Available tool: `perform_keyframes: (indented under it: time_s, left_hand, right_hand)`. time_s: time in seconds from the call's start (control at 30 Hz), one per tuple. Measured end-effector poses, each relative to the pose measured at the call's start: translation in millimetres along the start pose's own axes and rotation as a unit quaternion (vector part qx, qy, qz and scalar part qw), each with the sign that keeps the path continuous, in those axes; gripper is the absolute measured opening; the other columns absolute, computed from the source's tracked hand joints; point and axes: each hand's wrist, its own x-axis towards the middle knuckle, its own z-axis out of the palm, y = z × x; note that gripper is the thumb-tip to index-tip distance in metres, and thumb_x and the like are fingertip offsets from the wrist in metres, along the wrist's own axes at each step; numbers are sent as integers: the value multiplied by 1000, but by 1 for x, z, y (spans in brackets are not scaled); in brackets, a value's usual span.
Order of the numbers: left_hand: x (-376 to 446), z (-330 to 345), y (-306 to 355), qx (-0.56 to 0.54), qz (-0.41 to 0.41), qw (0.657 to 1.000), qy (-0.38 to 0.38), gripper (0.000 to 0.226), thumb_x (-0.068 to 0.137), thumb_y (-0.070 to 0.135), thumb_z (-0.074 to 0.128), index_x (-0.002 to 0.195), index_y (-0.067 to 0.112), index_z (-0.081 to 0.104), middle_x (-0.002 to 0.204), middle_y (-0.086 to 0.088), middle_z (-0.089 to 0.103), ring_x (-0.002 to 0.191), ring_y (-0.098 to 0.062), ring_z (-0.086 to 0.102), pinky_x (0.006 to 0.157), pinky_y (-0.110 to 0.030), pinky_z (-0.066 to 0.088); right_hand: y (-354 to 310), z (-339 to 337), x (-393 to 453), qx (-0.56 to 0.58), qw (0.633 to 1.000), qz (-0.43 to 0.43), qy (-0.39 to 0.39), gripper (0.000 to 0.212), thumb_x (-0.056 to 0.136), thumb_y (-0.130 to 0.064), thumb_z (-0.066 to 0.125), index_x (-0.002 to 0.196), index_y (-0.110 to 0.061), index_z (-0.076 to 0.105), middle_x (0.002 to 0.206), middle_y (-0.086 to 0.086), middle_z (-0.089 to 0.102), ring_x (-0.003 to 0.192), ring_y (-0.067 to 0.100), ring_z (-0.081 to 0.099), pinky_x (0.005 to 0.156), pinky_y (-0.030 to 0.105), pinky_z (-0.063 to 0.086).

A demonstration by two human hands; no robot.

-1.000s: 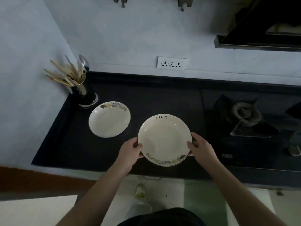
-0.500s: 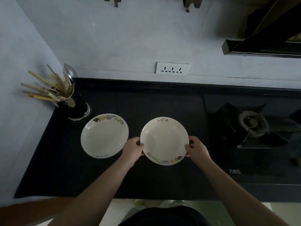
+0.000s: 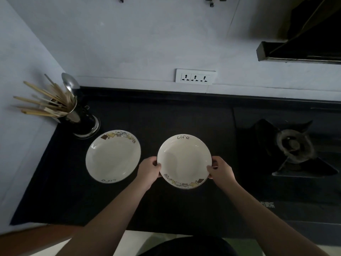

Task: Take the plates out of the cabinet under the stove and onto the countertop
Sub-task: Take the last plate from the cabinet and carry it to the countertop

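Fingers point(image 3: 154, 164) of the left hand point(image 3: 148, 169) and the right hand point(image 3: 221, 169) hold the second plate point(image 3: 184, 160) by its two sides over the dark table point(image 3: 184, 115); the first plate point(image 3: 113, 156) lies just beside, on the left.

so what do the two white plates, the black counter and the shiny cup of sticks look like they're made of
White patterned plate held in both hands and its twin lying to the left: probably glazed ceramic, smooth with a soft sheen and printed rim. Black countertop: matte dark slab, stone or laminate; cannot tell. Shiny utensil cup: likely polished steel, reflective. Pale sticks in it: look like wood or bamboo.
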Motion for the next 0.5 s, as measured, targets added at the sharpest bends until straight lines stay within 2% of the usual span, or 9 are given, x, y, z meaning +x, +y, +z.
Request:
perform_keyframes:
  time_s: [0.17,0.33,0.43,0.5]
  left_hand:
    - [1,5,2,8,-4,1000,1,26,93,6,57,117,15,63,109,-4,66,99,-20,66,82,-43,60]
    - [1,8,2,12,3,1000,7,25,94,9,58,117,19,63,96,7,63,93,-15,66,81,-41,61]
    - [0,11,2,9,7,1000,12,23,95,11,58,115,20,62,102,3,65,90,-13,66,82,-41,60]
    - [-2,12,1,14,9,1000,25,27,94,13,59,121,19,60,111,-1,66,92,-13,65,83,-41,60]
  right_hand:
    - [6,-1,7,3,1000,-1,3,36,90,-21,64,124,-25,54,86,-16,59,72,6,66,46,14,47]
    - [11,2,11,4,1000,2,12,35,90,-25,65,123,-28,55,84,-18,59,69,4,65,40,9,43]
    - [13,2,12,5,1000,-7,16,35,90,-28,65,123,-27,55,83,-19,58,69,3,64,39,9,43]
    - [15,1,12,6,1000,-15,18,36,90,-30,64,125,-28,54,84,-19,57,71,2,63,43,10,44]
